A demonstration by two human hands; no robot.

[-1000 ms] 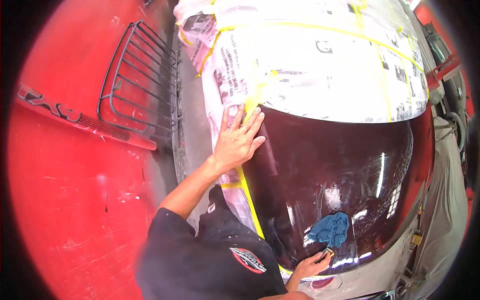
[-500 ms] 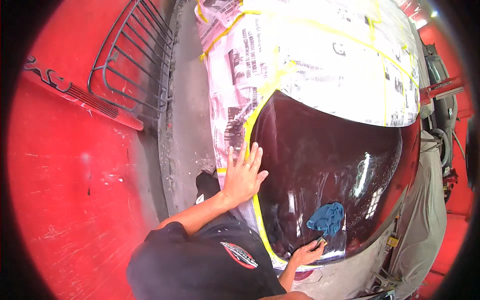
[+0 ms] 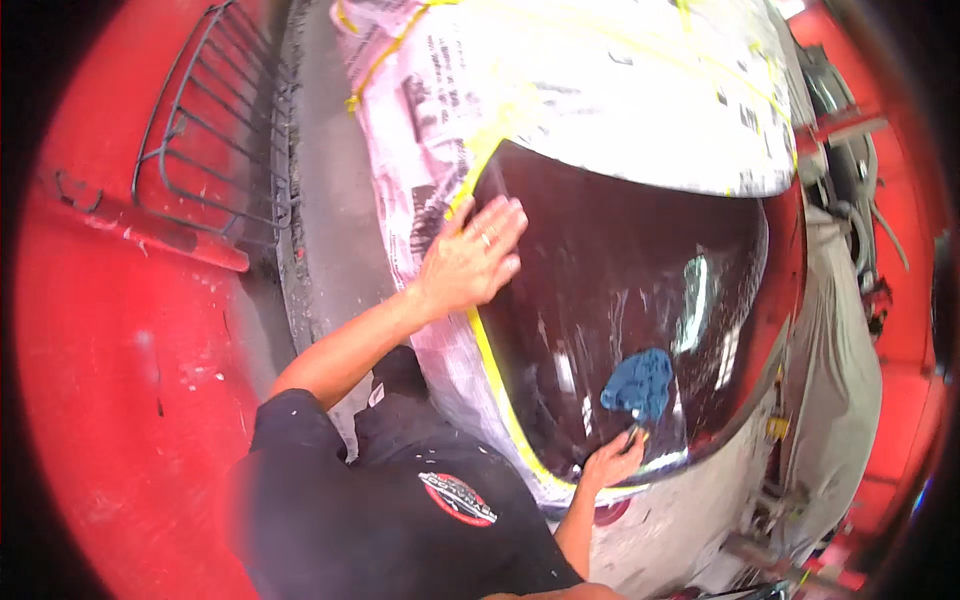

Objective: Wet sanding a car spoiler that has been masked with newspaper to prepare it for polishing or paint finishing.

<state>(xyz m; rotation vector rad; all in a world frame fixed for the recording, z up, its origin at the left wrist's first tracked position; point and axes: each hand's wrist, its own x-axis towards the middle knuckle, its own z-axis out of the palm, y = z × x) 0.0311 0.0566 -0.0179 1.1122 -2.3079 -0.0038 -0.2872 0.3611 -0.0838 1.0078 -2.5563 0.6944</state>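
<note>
A glossy dark red car body panel (image 3: pixel 630 260) lies before me, edged on its left by yellow masking tape (image 3: pixel 490 365). My left hand (image 3: pixel 470 255) is over the panel's upper left edge, palm down and fingers stretched out, holding nothing. Whether it touches the surface I cannot tell. At the near edge my right hand (image 3: pixel 612 462) pinches a small dark piece with a pale edge, too small to name. A crumpled blue cloth (image 3: pixel 637 385) rests on the panel just beyond those fingertips. Pale smears and light reflections mark the glossy surface.
Newspaper sheets (image 3: pixel 620 90) taped in yellow cover the car around the panel. On the left, a dark metal grille (image 3: pixel 215 130) leans by a red wall (image 3: pixel 120 330). A grey cover (image 3: pixel 835 370) drapes something on the right, with car parts (image 3: pixel 850 160) behind it.
My left hand has slid farther up along the panel's left edge. The right hand stays beside the blue cloth. The whole view has shifted, moving the panel up and left in the picture.
</note>
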